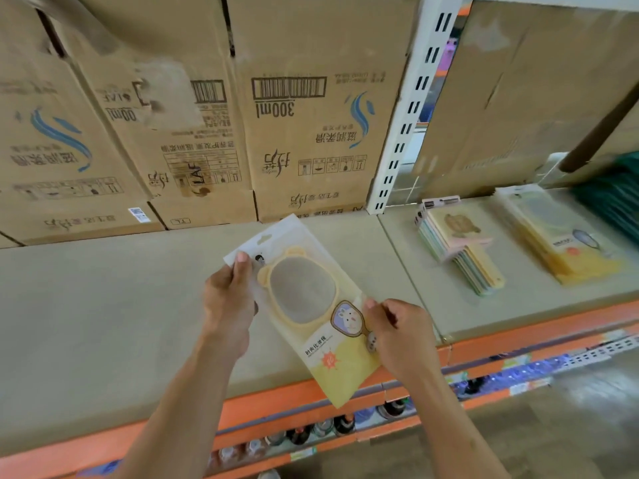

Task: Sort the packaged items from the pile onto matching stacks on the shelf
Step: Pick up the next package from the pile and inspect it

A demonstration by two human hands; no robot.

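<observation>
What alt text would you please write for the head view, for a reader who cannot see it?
A packaged yellow bear-shaped mirror is held over a shelf: the left hand grips its top corner, the right hand pinches its lower edge. A pastel stack and a yellow stack of similar packs lie to the right, and cardboard boxes stand behind.

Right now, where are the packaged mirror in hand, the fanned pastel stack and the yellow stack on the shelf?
packaged mirror [302, 299], head view, on the mirror glass.
fanned pastel stack [456, 229], head view, on the top pack's face.
yellow stack [560, 247], head view, on the top pack's middle.
</observation>
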